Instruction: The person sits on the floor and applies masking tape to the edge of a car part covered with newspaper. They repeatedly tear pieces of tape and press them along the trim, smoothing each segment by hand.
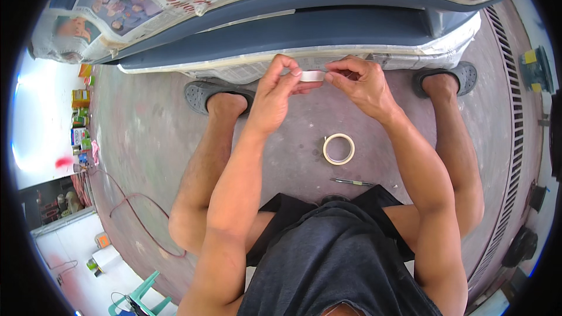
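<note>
My left hand (pixel 275 90) is closed on a small white piece that looks like tape (pixel 312 76); from this angle I cannot tell a roll from a folded strip. My right hand (pixel 360 82) has its thumb and fingers pinched together at the tape's right end. Both hands are in front of the lower edge of a dark blue-grey vehicle panel (pixel 263 35), which is bordered with newspaper (pixel 158 17) and pale tape. Below my hands, a cream roll of masking tape (pixel 352 151) lies flat on the floor. Nearer to me lies a slim cutter knife (pixel 352 182).
My legs are spread to either side, feet in grey clogs (pixel 202 94). A long floor grate (pixel 515 111) runs along the right. At the left are several cans (pixel 80 99), a thin hose (pixel 137 196) on the grey floor and a green plastic stool (pixel 140 294).
</note>
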Tool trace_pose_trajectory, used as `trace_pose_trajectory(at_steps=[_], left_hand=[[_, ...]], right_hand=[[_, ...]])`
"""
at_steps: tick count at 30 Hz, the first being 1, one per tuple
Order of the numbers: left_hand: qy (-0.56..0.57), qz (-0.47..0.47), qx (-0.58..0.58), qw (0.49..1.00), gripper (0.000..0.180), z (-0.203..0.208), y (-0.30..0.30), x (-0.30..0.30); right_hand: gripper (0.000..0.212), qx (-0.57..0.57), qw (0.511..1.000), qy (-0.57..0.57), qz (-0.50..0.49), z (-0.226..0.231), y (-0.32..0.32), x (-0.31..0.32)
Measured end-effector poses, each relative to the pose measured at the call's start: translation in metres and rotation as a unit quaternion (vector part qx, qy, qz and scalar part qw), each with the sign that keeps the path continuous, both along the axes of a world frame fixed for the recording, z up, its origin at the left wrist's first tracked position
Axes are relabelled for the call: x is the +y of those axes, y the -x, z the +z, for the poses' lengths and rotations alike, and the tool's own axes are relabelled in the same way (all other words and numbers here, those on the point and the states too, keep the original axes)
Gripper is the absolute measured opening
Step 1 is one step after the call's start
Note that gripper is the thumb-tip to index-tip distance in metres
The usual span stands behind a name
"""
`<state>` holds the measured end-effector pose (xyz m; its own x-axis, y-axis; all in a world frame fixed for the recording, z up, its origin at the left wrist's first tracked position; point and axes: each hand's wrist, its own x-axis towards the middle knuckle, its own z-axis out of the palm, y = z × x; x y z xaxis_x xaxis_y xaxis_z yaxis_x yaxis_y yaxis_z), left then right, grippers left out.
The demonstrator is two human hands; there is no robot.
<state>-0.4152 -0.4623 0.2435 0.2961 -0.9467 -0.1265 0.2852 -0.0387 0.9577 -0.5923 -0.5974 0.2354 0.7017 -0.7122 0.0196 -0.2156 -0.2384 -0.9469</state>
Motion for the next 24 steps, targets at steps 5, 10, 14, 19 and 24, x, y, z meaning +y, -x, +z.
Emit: trace_pose_trajectory(at_steps=[5,10,14,19,24], left_hand=[[0.039,-0.01,-0.07,0.997,0.01,-0.009,0.002,-0.001],[0.038,-0.007,-0.098,0.994,0.01,0.0,0.003,0.006],[0.036,-0.022,-0.045,0.998,0.012,0.002,0.005,0.006],[0.041,-0.01,-0.002,0.999,0.013,0.001,0.004,0.006],[0.032,0.057,-0.059,0.996,0.012,0.0,-0.003,0.005]], right_hand=[[0.021,0.024,0.997,-0.062,-0.043,0.0,-0.009,0.007],[0.02,0.018,0.999,-0.016,-0.044,0.002,-0.011,0.012],[0.017,0.058,0.998,0.0,-0.031,0.008,-0.01,0.012],[0.016,0.076,0.997,0.035,-0.003,0.021,-0.01,0.014],[0.014,0.066,0.995,0.076,0.007,0.025,-0.001,0.006]])
